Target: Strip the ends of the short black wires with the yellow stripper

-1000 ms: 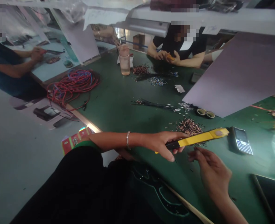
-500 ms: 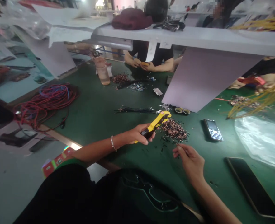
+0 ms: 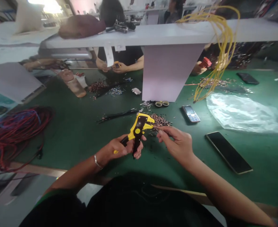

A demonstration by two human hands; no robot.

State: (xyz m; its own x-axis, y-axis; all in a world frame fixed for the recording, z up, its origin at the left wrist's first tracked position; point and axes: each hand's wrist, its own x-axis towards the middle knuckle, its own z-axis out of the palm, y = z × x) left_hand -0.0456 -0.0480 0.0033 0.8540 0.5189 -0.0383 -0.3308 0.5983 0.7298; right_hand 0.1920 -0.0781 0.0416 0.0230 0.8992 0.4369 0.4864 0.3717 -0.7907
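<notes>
A wide green bench (image 3: 77,135) stretches out before a person in black. On it, to the person's right, a clear plastic bag (image 3: 240,113) lies flattened; I cannot tell whether anything is inside. At the far left is a pinkish bottle (image 3: 74,85), its contents too blurred to make out. Nearer, the person's right hand (image 3: 178,143) has thumb and forefinger pinched together, while the left hand (image 3: 129,147) is wrapped around the handles of a yellow-and-black hand tool (image 3: 138,130), raised over the bench with its jaws parted toward the right hand. Just beyond is a heap of short coppery and dark pieces (image 3: 161,119), loose on the bench with no container around it. Two small rings (image 3: 158,106), perhaps tape rolls, sit behind the heap, their centres dark. Smallest is the thin piece (image 3: 156,127) in the right fingertips, its end at the tool's mouth; contact is unclear. To do this well, I would say, hold the piece straight to the jaws, fingertips back from the edges, and the tool steady before squeezing.
</notes>
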